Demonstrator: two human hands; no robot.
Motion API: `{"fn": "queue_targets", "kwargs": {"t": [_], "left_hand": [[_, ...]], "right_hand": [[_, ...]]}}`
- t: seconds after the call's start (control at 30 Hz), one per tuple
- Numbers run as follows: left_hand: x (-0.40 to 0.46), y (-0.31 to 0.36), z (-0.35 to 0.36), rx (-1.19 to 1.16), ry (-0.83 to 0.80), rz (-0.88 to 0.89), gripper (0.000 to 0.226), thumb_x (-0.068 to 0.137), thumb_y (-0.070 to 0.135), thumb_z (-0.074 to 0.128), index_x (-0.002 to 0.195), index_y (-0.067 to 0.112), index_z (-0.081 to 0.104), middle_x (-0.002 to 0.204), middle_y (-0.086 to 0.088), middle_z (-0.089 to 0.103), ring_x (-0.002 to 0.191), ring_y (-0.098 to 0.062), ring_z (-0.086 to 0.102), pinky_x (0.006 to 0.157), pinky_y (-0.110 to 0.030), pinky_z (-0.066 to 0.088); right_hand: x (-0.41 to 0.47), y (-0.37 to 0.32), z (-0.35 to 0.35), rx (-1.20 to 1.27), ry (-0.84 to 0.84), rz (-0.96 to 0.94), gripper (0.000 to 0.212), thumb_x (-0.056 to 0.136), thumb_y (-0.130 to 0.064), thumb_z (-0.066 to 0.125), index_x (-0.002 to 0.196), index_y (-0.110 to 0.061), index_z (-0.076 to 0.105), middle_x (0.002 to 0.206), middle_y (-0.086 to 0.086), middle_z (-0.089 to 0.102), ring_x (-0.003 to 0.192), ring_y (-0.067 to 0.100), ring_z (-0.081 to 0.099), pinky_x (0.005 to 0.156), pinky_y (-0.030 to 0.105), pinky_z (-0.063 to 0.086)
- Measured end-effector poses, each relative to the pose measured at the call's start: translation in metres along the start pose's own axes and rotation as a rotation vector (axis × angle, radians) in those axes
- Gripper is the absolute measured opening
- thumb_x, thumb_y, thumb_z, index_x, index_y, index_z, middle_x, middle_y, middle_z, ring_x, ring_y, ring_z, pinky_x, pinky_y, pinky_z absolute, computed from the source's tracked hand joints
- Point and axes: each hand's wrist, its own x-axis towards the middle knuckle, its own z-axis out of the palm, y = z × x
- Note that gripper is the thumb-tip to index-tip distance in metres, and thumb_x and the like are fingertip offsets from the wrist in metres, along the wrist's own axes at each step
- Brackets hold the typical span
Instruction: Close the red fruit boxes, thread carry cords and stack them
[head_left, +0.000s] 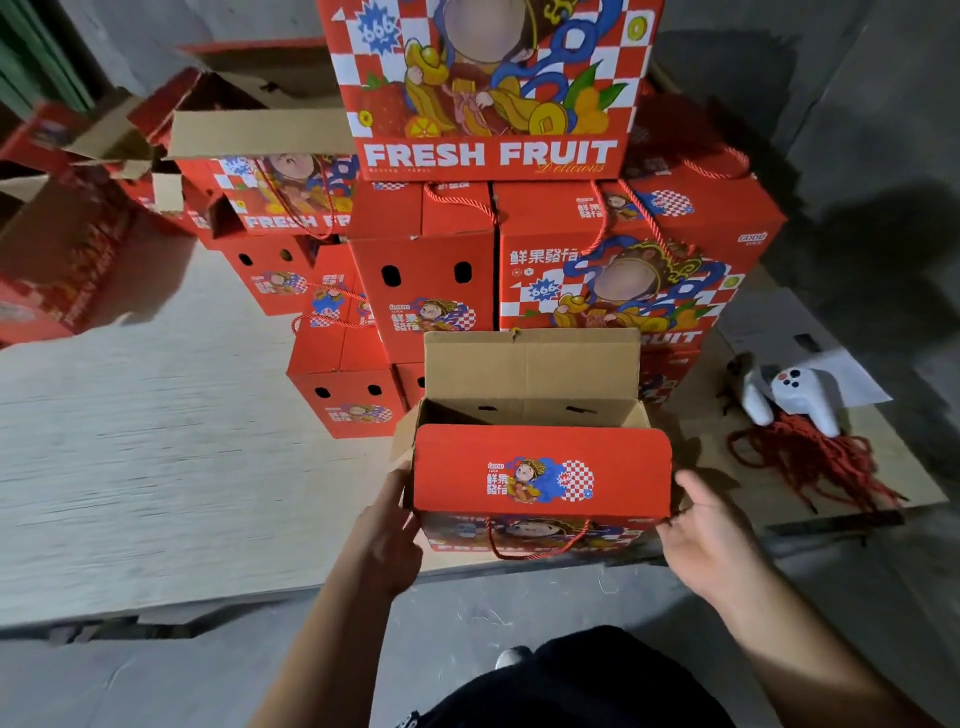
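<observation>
A red fruit box (540, 480) stands at the near edge of the board, its near top flap folded down and its far brown flap (530, 364) still upright. A red carry cord (537, 545) loops down its front face. My left hand (389, 530) touches the box's left side with straight fingers. My right hand (701, 530) is at the right end of the box, fingers loosely curled at the flap's corner. Behind stands a stack of closed red boxes (623, 260) with cords.
Open boxes (249, 171) with raised flaps crowd the back left. A bundle of red cords (810, 462) lies at the right with a white controller (789, 395) on it. The pale board (156, 441) spreads to the left. Grey floor lies below.
</observation>
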Motion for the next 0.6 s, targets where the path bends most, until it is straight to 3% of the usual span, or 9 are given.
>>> {"fn": "queue_targets", "kwargs": {"t": [0.07,0.17,0.23,0.3,0.33,0.4,0.43,0.53,0.6], "left_hand": [[0.004,-0.001,-0.007,0.055,-0.038,0.077,0.044,0.102,0.044,0.062,0.14,0.022,0.056,0.148,-0.004,0.056,0.148,-0.026,0.044,0.105,-0.04,0.037],[-0.001,0.002,-0.012,0.293,-0.15,0.155,0.08,0.104,0.043,0.061,0.167,0.027,0.014,0.166,-0.001,0.039,0.148,-0.015,0.042,0.116,-0.037,0.028],[-0.008,0.004,-0.014,0.292,-0.276,0.127,0.139,0.067,0.075,0.083,0.167,0.032,-0.004,0.168,0.004,0.035,0.148,-0.013,0.041,0.122,-0.041,0.017],[-0.013,0.005,-0.018,0.233,-0.316,0.177,0.174,0.033,0.078,0.092,0.166,0.024,-0.008,0.167,0.0,0.036,0.145,-0.013,0.043,0.122,-0.041,0.017],[-0.015,0.003,-0.019,0.224,-0.311,0.249,0.17,0.035,0.072,0.095,0.163,0.016,-0.001,0.162,-0.003,0.043,0.138,-0.009,0.049,0.118,-0.035,0.024],[-0.016,0.003,-0.024,0.245,-0.272,0.434,0.133,0.053,0.055,0.095,0.147,0.001,0.018,0.137,0.0,0.061,0.117,-0.003,0.056,0.104,-0.022,0.042],[-0.015,0.002,-0.026,0.246,-0.233,0.529,0.115,0.066,0.044,0.091,0.146,0.003,0.019,0.13,0.003,0.065,0.115,-0.006,0.057,0.098,-0.023,0.049],[-0.017,0.002,-0.028,0.179,-0.201,0.658,0.128,0.091,0.023,0.079,0.158,0.031,-0.029,0.153,0.002,0.056,0.133,-0.014,0.058,0.108,-0.036,0.048],[-0.021,0.007,-0.031,0.184,-0.261,0.726,0.129,0.091,0.022,0.077,0.151,0.052,-0.033,0.158,0.008,0.051,0.141,-0.017,0.054,0.108,-0.037,0.051]], "right_hand": [[-0.001,-0.002,0.002,-0.058,-0.034,-0.058,0.021,0.108,-0.02,0.047,0.11,-0.009,0.065,0.1,0.015,0.075,0.079,0.014,0.074,0.07,0.029,0.055],[-0.002,-0.002,0.003,-0.1,-0.023,-0.139,0.019,0.107,-0.021,0.052,0.1,-0.013,0.067,0.095,0.011,0.077,0.082,0.016,0.072,0.075,0.033,0.053],[0.0,0.0,0.002,-0.101,-0.035,-0.166,0.019,0.107,-0.02,0.051,0.096,-0.016,0.066,0.093,0.009,0.075,0.083,0.015,0.069,0.077,0.032,0.051],[0.005,0.0,0.001,-0.108,-0.052,-0.206,0.015,0.105,-0.015,0.053,0.095,-0.018,0.063,0.095,0.008,0.071,0.083,0.014,0.066,0.077,0.031,0.049],[0.006,-0.001,0.001,-0.107,-0.054,-0.23,0.012,0.102,-0.013,0.057,0.095,-0.02,0.063,0.096,0.007,0.071,0.084,0.015,0.065,0.078,0.032,0.049],[0.007,-0.002,0.0,-0.106,-0.049,-0.306,0.009,0.096,-0.012,0.065,0.098,-0.021,0.066,0.091,0.003,0.073,0.088,0.019,0.066,0.078,0.035,0.052],[0.008,0.0,-0.001,-0.105,-0.039,-0.355,0.014,0.094,-0.01,0.067,0.103,-0.02,0.067,0.092,0.002,0.075,0.091,0.02,0.067,0.078,0.036,0.053],[0.01,0.008,-0.007,-0.188,0.004,-0.482,0.031,0.094,-0.008,0.069,0.124,-0.012,0.064,0.113,0.008,0.073,0.113,0.031,0.067,0.097,0.049,0.053],[0.008,0.007,-0.009,-0.242,0.03,-0.553,0.049,0.094,-0.007,0.068,0.14,-0.01,0.053,0.128,0.013,0.067,0.126,0.036,0.061,0.109,0.055,0.046]]}}
